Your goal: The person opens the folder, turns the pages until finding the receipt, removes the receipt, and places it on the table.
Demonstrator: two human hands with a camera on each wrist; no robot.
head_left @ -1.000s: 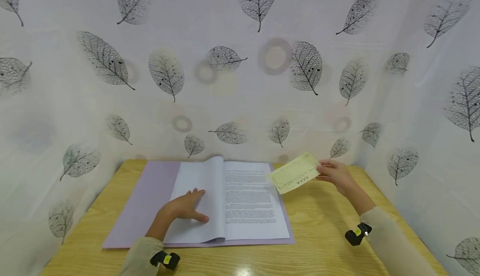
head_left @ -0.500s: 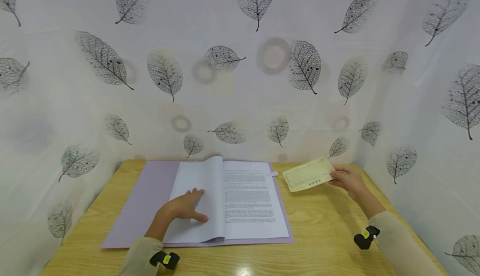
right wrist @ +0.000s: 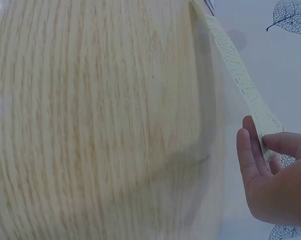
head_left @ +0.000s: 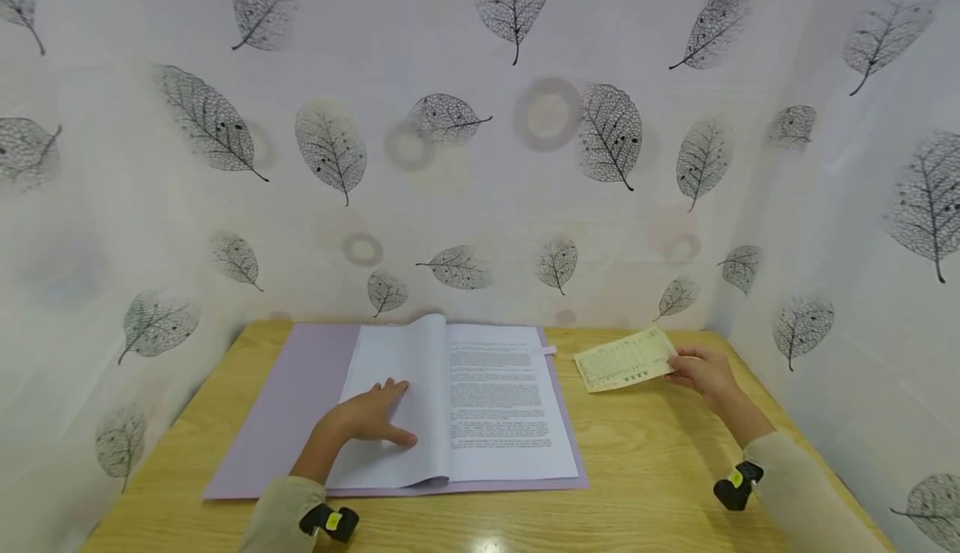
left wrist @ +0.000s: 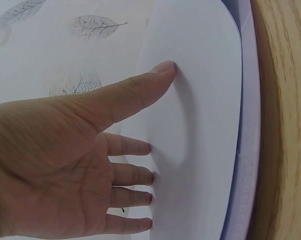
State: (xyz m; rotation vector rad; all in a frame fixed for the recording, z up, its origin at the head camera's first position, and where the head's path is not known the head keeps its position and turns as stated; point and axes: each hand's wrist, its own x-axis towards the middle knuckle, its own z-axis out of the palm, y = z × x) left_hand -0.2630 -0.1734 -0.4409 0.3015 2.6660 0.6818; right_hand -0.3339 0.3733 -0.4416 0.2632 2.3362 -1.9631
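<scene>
An open document folder (head_left: 303, 403) with a purple cover lies on the table, its white pages turned to the left. On the turned white pages (left wrist: 210, 125) my left hand (head_left: 371, 414) rests with fingers straight and spread. The printed page (head_left: 498, 403) shows to the right of the fold. A small pale tab (head_left: 550, 350) sticks out past that page's right edge. My right hand (head_left: 705, 379) pinches the right end of a yellow printed slip of paper (head_left: 624, 361) between thumb and fingers. The slip is tilted, right of the folder and apart from it.
The wooden table (head_left: 637, 470) runs under everything. A pale curtain (head_left: 480, 194) with a leaf print surrounds it at the back and both sides. A black wrist camera (head_left: 738, 486) is on the right sleeve, another camera (head_left: 330, 521) on the left.
My right hand has moved right and lower with the yellow slip, away from the folder. The pale tab at the page edge came into view. My left hand has stayed in place.
</scene>
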